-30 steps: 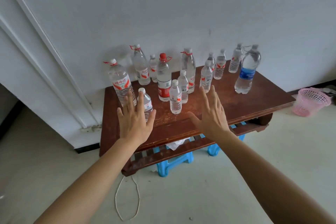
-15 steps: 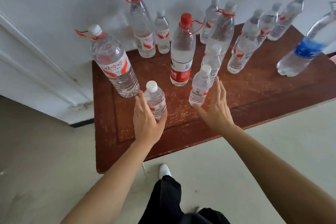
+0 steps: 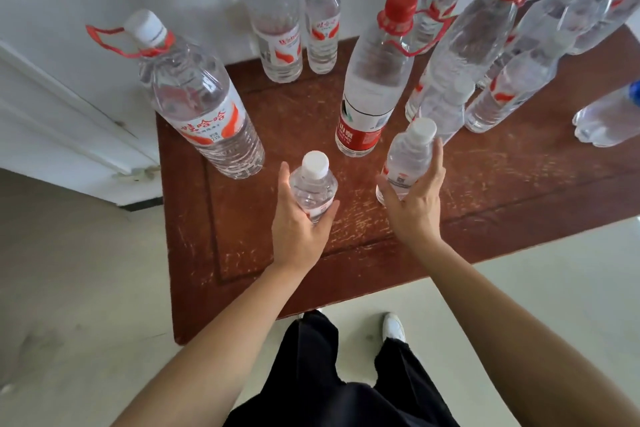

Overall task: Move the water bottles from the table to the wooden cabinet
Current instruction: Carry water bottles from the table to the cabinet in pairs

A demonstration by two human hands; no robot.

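Several clear water bottles stand on a dark red wooden table (image 3: 502,204). My left hand (image 3: 298,225) grips a small white-capped bottle (image 3: 313,184) near the table's front. My right hand (image 3: 414,204) wraps round a second small white-capped bottle (image 3: 408,156) just to the right of it. Behind them stand a big bottle with a red carry loop (image 3: 204,104) at the left and a tall red-capped bottle (image 3: 375,80) in the middle. More bottles crowd the back and right. No wooden cabinet is in view.
A white wall runs behind the table and a white door frame (image 3: 69,121) is at the left. A blue-labelled bottle (image 3: 609,118) lies at the right edge. My black trousers and a white shoe (image 3: 393,326) are on the pale floor below the table's front edge.
The view came closer and steeper over the table. Both hands went from hovering spread above the table to closing round the two small front bottles.
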